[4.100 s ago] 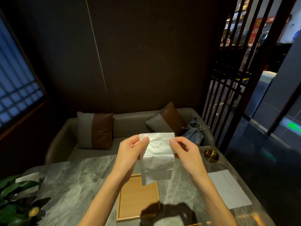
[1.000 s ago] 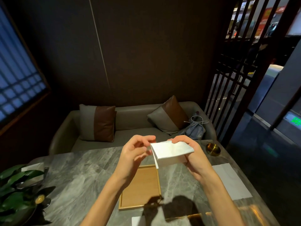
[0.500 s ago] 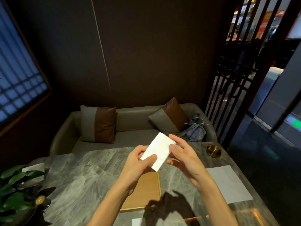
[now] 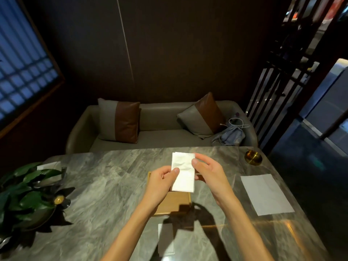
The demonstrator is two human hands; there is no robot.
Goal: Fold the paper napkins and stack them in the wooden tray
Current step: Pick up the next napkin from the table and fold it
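A white paper napkin (image 4: 183, 172), folded into a narrow rectangle, is held flat above the wooden tray (image 4: 174, 204). My left hand (image 4: 162, 180) pinches its left edge with thumb and fingers. My right hand (image 4: 208, 171) touches its right edge with the thumb, fingers spread behind it. The tray lies on the marble table (image 4: 105, 189) under my hands, and its visible part holds nothing. An unfolded napkin (image 4: 264, 193) lies flat on the table to the right. Another piece of napkin (image 4: 165, 240) lies near the front edge, in my arms' shadow.
A potted plant (image 4: 28, 194) with a white card stands at the table's left edge. A small brass bowl (image 4: 253, 157) sits at the far right corner. Behind the table is a grey sofa (image 4: 162, 136) with two cushions and a blue bag (image 4: 230, 135).
The napkin went from a loose half-fold to a narrow folded rectangle. It has turned from tilted to flat and come lower over the tray. The view has tipped down.
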